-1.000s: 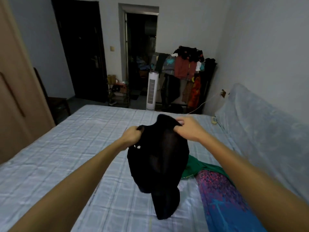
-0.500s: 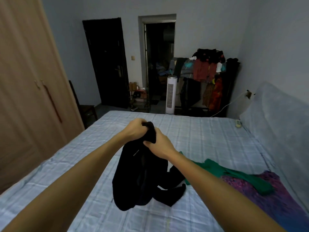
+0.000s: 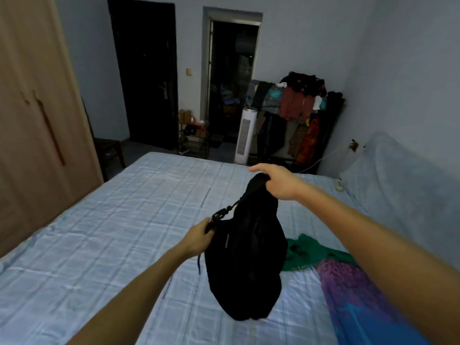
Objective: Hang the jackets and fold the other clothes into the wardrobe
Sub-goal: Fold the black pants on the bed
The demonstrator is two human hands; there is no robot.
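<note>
A black garment (image 3: pixel 245 255) with a drawstring hangs bunched above the bed (image 3: pixel 112 240). My right hand (image 3: pixel 276 181) pinches its top edge, higher and farther away. My left hand (image 3: pixel 199 239) grips its near edge by the knotted cord, lower and closer to me. Its lower end dangles just over the sheet. A green garment (image 3: pixel 311 253) lies on the bed to the right, partly behind the black one. Beside it at the lower right sprawls a purple and blue patterned garment (image 3: pixel 358 295). The wooden wardrobe (image 3: pixel 32 125) stands at the left with its doors closed.
A loaded clothes rack (image 3: pixel 298 115) and a white tower fan (image 3: pixel 245 135) stand beyond the bed's far end. A dark door and an open doorway are in the far wall. A dark chair (image 3: pixel 109 150) sits beside the wardrobe. A grey padded headboard (image 3: pixel 403 185) runs along the right.
My hands have moved apart: the right went up and away, the left came down and nearer, stretching the black garment's top edge between them. The garment has lifted off the sheet.
</note>
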